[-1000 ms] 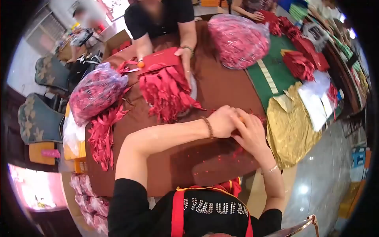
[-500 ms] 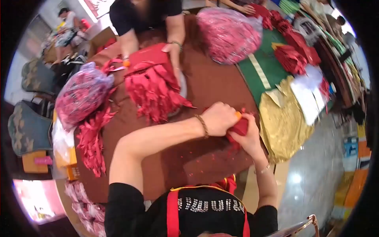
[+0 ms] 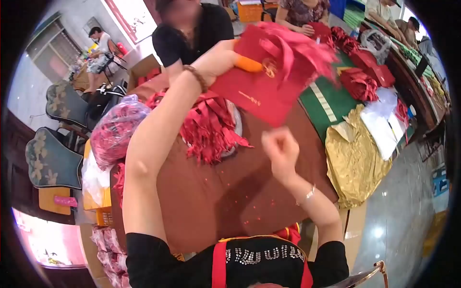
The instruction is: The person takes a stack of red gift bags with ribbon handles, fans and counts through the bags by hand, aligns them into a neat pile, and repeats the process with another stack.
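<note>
My left hand (image 3: 223, 60), with an orange cover on a digit, is raised over the far side of the table and closed on a flat red pouch (image 3: 257, 93). The pouch carries a gold emblem and gold lettering, and long red ribbons (image 3: 297, 50) trail from it to the upper right. Below its lower corner is my right hand (image 3: 281, 149), curled and smeared by motion. Whether it holds anything does not show. Beyond my left forearm, a pile of red ribboned pieces (image 3: 209, 127) lies on the brown tabletop (image 3: 192, 201).
A person in black (image 3: 206, 29) stands across the table, partly behind my arm. A plastic bag of red pieces (image 3: 117, 127) sits at left. On the right are a green mat (image 3: 319, 115), gold wrapping (image 3: 357, 158) and white sheets (image 3: 384, 129). Small red scraps dot the tabletop.
My left hand has swung up and away from me, lifting the red pouch off the table's near right. My right hand has come apart from it and moved slightly left. The view has tilted up.
</note>
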Available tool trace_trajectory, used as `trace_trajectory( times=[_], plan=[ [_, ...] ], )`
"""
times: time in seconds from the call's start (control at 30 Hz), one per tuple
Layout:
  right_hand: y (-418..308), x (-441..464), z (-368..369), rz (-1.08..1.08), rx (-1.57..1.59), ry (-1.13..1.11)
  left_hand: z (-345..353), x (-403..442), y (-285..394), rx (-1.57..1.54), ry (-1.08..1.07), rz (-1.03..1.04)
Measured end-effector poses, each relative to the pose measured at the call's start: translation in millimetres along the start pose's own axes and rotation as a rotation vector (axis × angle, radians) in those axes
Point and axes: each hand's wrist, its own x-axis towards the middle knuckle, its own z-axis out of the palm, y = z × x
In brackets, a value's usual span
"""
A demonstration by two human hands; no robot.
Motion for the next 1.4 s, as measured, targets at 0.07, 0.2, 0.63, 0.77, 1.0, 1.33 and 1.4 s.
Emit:
trace_trajectory(
  times=[0.07, 0.2, 0.63, 0.77, 1.0, 1.33, 1.4],
  plan=[
    [5, 47, 28, 0.112, 0.236, 0.065, -33, -7, 14, -0.03, 0.105, 0.017],
    [-17, 110, 75, 0.258, 0.583, -0.013, -110, -21, 5, -0.332, 0.347, -0.086],
    [45, 165, 130, 0.739, 0.109, -0.464, -158, -69, -103, -0.645, 0.511, -0.3],
    [43, 174, 126, 0.727, -0.048, -0.475, -165, -63, -112, -0.643, 0.503, -0.29],
    [75, 180, 125, 0.636, -0.195, -0.466, -167, -53, -122, -0.558, 0.475, -0.275],
    [121, 188, 140, 0.847, -0.399, -0.373, -169, -64, -120, -0.282, 0.556, -0.39],
    [100, 170, 137, 0.641, -0.342, -0.337, -168, -64, -121, -0.173, 0.562, -0.378]
  ],
)
